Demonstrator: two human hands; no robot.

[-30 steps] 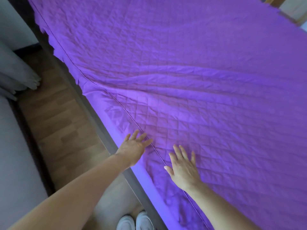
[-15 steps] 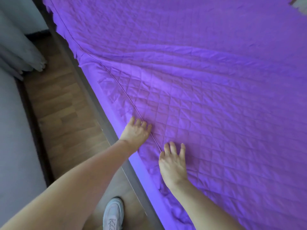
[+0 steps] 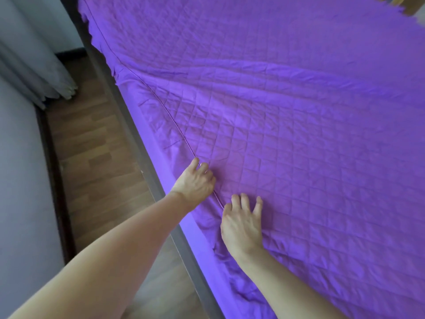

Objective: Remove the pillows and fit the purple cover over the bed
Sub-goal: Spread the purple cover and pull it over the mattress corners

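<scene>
The cover (image 3: 299, 111) lies spread over the bed, ahead and to the right of both hands, quilted side up, with loose folds running across it beyond them. Its piping (image 3: 171, 118) is the line that matters: it runs long from between the hands up and away to the left, towards the far corner, and near the hands it sits inboard of the bed's edge rather than along it. The left hand (image 3: 195, 181) is on that line, fingers curled into the cloth, gripping it. The right hand (image 3: 241, 224) rests just inside the piping and nearer the person, fingers spread and pressing the quilting. The left is the nearer to the edge, so the pull outward, towards the rail (image 3: 147, 171), probably falls to it. Left of the rail is floor (image 3: 92, 146).
</scene>
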